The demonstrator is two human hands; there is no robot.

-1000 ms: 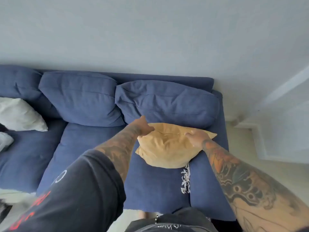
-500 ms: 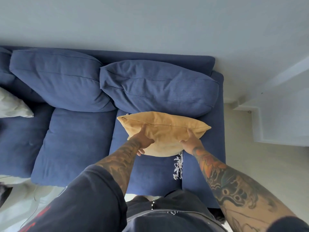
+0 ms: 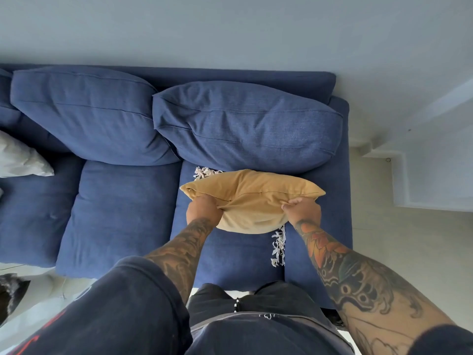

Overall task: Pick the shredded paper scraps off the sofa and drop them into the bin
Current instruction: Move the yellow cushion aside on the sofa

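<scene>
A mustard-yellow cushion (image 3: 256, 198) is tilted up on edge over the right seat of the blue sofa (image 3: 122, 211). My left hand (image 3: 203, 211) grips its near left edge and my right hand (image 3: 302, 210) grips its near right edge, fingers curled into the fabric. White shredded paper scraps (image 3: 278, 248) lie along the seam between the seat and the right arm, just below the cushion. A second clump of scraps (image 3: 203, 172) shows behind the cushion's far left corner, against the back pillow. No bin is in view.
Two big blue back pillows (image 3: 245, 126) lean against the sofa back. A pale grey cushion (image 3: 20, 157) lies at the far left. Pale floor (image 3: 409, 239) and a white wall corner lie to the right of the sofa arm.
Both hands have shifted to the cushion's near edge and raised it on edge toward the back pillow. The scraps behind its far left corner have come into sight.
</scene>
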